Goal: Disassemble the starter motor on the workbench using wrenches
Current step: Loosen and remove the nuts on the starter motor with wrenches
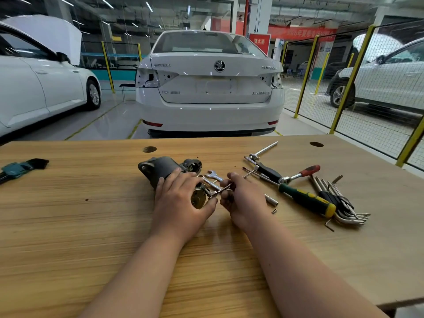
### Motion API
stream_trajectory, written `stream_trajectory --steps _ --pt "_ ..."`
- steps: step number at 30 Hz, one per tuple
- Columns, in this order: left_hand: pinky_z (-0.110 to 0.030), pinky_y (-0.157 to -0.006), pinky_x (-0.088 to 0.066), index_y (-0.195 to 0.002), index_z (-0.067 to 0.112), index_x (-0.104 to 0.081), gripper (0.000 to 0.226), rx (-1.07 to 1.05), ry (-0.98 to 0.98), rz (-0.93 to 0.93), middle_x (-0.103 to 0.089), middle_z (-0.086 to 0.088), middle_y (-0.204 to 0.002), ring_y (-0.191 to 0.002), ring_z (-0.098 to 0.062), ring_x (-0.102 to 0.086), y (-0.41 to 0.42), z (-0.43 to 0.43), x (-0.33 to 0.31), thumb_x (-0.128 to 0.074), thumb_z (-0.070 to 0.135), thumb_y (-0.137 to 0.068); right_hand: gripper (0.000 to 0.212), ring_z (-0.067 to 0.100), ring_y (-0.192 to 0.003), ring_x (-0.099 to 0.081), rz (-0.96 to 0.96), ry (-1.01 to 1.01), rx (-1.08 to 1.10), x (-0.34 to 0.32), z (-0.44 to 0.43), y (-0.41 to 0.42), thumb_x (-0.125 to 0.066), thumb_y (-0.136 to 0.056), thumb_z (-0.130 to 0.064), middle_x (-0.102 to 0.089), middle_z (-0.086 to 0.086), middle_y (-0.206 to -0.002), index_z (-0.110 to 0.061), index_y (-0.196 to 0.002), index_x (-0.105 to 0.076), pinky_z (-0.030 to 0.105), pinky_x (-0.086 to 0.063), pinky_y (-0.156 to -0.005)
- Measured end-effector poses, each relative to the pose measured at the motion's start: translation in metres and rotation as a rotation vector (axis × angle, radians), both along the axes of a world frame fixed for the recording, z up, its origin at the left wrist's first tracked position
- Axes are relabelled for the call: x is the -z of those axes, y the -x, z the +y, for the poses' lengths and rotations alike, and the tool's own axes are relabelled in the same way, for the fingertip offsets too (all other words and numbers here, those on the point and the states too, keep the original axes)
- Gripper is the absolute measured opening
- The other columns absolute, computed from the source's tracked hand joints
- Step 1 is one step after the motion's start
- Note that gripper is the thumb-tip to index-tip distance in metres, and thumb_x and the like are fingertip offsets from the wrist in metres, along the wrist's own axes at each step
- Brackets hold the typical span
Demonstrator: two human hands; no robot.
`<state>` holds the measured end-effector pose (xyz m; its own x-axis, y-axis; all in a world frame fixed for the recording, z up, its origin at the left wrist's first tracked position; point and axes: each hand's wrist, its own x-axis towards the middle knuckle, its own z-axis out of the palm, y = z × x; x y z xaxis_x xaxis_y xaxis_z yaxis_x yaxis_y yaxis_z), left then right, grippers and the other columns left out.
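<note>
The dark grey starter motor (pixel 160 169) lies on its side in the middle of the wooden workbench (pixel 68 226), its brass-coloured end cap (pixel 198 199) facing me. My left hand (pixel 179 198) grips the motor body near that cap. My right hand (pixel 243 199) holds a small silver wrench (pixel 220 191) whose jaw sits on a fitting at the cap. A second open-ended wrench (pixel 213 174) lies on the bench just behind my hands.
To the right lie a green-and-yellow screwdriver (pixel 306 199), a red-handled ratchet (pixel 300 173), a T-handle bar (pixel 263 150), a black-handled tool (pixel 268 171) and a bunch of hex keys (pixel 339 203). A teal hex-key holder (pixel 16 169) rests far left. White cars stand beyond the bench.
</note>
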<state>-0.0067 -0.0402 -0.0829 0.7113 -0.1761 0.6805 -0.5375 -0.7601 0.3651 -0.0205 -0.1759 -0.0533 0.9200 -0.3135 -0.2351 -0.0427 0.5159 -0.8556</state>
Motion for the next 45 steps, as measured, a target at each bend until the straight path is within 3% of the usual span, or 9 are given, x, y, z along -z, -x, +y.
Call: stream_trajectory --steps 11,23,27,30,32,34,37,42,45 --pt "-0.044 -0.110 -0.016 -0.111 0.022 -0.063 0.046 0.008 -0.008 0.004 -0.059 0.003 -0.121 -0.129 -0.021 -0.038 -0.001 0.001 0.000 -0.065 0.049 -0.074 0.018 0.008 -0.042 -0.054 -0.058 -0.094 -0.024 0.003 -0.003 -0.003 -0.054 -0.095 -0.024 -0.064 0.000 -0.056 -0.009 -0.103 -0.060 0.021 -0.046 -0.042" --pt "-0.045 -0.109 -0.018 -0.111 0.021 -0.064 0.043 0.004 -0.016 0.003 -0.060 0.001 -0.121 -0.128 -0.023 -0.040 0.001 0.000 -0.002 -0.064 0.048 -0.077 0.020 0.011 -0.043 -0.053 -0.175 -0.022 0.000 -0.003 0.002 0.003 -0.053 -0.097 -0.025 -0.064 0.003 -0.062 -0.010 -0.087 -0.061 0.023 -0.046 -0.043" --pt "-0.040 -0.111 -0.012 -0.116 0.022 -0.061 0.047 0.013 -0.022 0.024 -0.057 0.002 -0.126 -0.132 -0.020 -0.035 0.002 0.001 -0.003 -0.062 0.051 -0.079 0.018 0.009 -0.048 -0.055 -0.365 0.513 0.066 -0.008 0.008 0.014 -0.055 -0.095 -0.022 -0.065 -0.005 -0.064 -0.019 -0.079 -0.063 0.022 -0.045 -0.047" --pt "-0.046 -0.113 -0.017 -0.120 0.014 -0.060 0.048 0.014 -0.061 0.041 -0.056 -0.004 -0.128 -0.132 -0.024 -0.037 0.002 0.002 -0.004 -0.056 0.043 -0.081 0.010 0.006 -0.064 -0.056 -0.722 1.183 0.104 -0.008 0.021 0.024 -0.060 -0.089 -0.024 -0.063 -0.011 -0.069 -0.022 -0.081 -0.066 0.013 -0.042 -0.059" --pt "-0.052 -0.109 -0.026 -0.120 0.007 -0.060 0.047 0.001 -0.123 -0.010 -0.058 -0.010 -0.125 -0.127 -0.030 -0.044 0.002 0.004 -0.002 -0.048 0.033 -0.082 0.011 0.014 -0.070 -0.060 -0.908 1.617 0.082 -0.005 0.031 0.026 -0.064 -0.081 -0.025 -0.068 -0.002 -0.082 -0.017 -0.086 -0.069 0.023 -0.047 -0.059" --pt "-0.051 -0.108 -0.026 -0.123 0.007 -0.057 0.046 -0.005 -0.155 -0.020 -0.056 -0.009 -0.127 -0.127 -0.030 -0.043 0.003 0.006 -0.002 -0.047 0.031 -0.085 0.012 0.021 -0.071 -0.062 -0.970 1.741 0.070 -0.004 0.034 0.026 -0.067 -0.078 -0.021 -0.069 0.002 -0.084 -0.012 -0.085 -0.069 0.029 -0.051 -0.056" --pt "-0.051 -0.110 -0.024 -0.122 0.012 -0.059 0.055 0.001 -0.150 0.007 -0.057 -0.005 -0.127 -0.130 -0.027 -0.040 0.003 0.004 -0.004 -0.037 0.043 -0.083 0.002 0.010 -0.067 -0.056 -0.968 1.466 0.098 -0.004 0.023 0.024 -0.065 -0.081 -0.015 -0.065 -0.004 -0.076 -0.014 -0.082 -0.067 0.013 -0.045 -0.064" --pt "-0.036 -0.112 -0.006 -0.118 0.027 -0.060 0.056 0.035 -0.007 0.044 -0.054 0.008 -0.129 -0.133 -0.015 -0.029 0.001 0.002 -0.003 -0.053 0.062 -0.076 0.018 0.011 -0.043 -0.049 -0.313 0.433 0.161 -0.014 -0.001 0.011 -0.047 -0.097 -0.020 -0.061 -0.002 -0.061 -0.016 -0.084 -0.060 0.024 -0.042 -0.041" --pt "-0.040 -0.112 -0.010 -0.114 0.026 -0.061 0.052 0.032 0.005 0.029 -0.056 0.007 -0.126 -0.132 -0.017 -0.032 0.000 0.002 -0.002 -0.071 0.051 -0.069 0.020 0.012 -0.037 -0.045 -0.118 0.187 0.072 -0.013 -0.010 0.006 -0.045 -0.099 -0.020 -0.060 0.000 -0.054 -0.009 -0.088 -0.058 0.023 -0.040 -0.037"
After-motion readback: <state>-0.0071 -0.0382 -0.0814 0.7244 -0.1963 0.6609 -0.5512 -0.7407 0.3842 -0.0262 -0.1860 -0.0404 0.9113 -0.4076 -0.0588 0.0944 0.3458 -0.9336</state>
